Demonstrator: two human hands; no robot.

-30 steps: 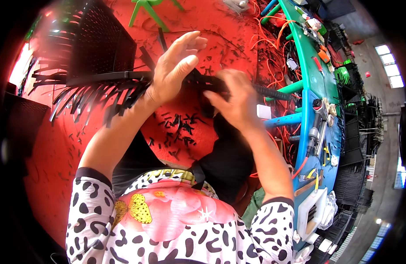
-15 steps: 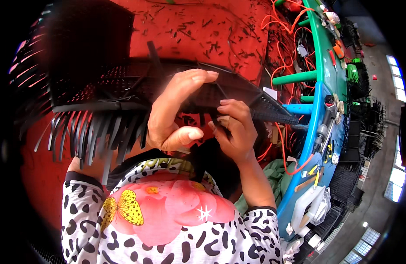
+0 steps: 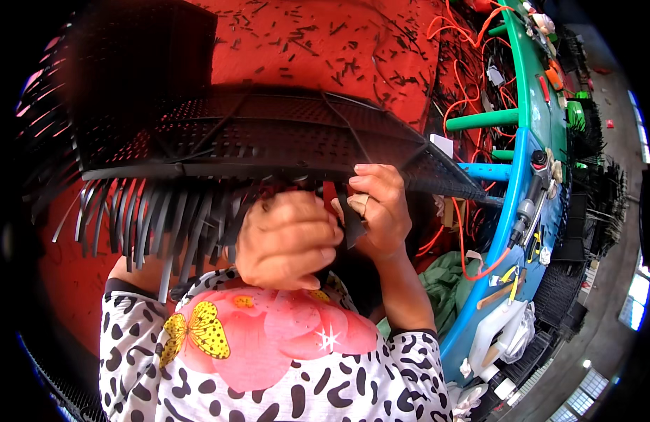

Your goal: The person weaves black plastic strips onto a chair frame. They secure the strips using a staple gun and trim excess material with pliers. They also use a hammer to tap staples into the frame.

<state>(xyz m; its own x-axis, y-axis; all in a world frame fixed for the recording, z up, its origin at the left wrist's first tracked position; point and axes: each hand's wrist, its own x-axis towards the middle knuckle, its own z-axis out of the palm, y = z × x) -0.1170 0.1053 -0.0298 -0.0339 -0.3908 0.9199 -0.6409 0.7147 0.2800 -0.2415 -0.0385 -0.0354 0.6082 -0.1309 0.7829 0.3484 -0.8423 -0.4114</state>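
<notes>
A black woven frame (image 3: 254, 144) with a lattice of slots and crossing rods lies before me. Flat black strips (image 3: 156, 218) hang in a row from the left part of its near rim. My left hand (image 3: 288, 239) is below that rim, its fingers curled closed; whatever they hold is hidden. Close by on the right, my right hand (image 3: 381, 211) pinches a short dark strip (image 3: 351, 219) at the rim, thumb on one side and fingers on the other. A tan wrap (image 3: 358, 204) covers part of one finger of this hand.
Red flooring (image 3: 268, 42) beyond the frame is littered with black offcuts. A blue and green bench (image 3: 511, 204) on the right carries a power tool (image 3: 530, 193) and yellow-handled tools. Orange hoses (image 3: 460, 243) trail beside it, near green cloth (image 3: 444, 288).
My left hand has come down from above the rim and its fingers have curled closed. The strip that stuck up past the frame no longer stands there. My right hand stays nearly in place.
</notes>
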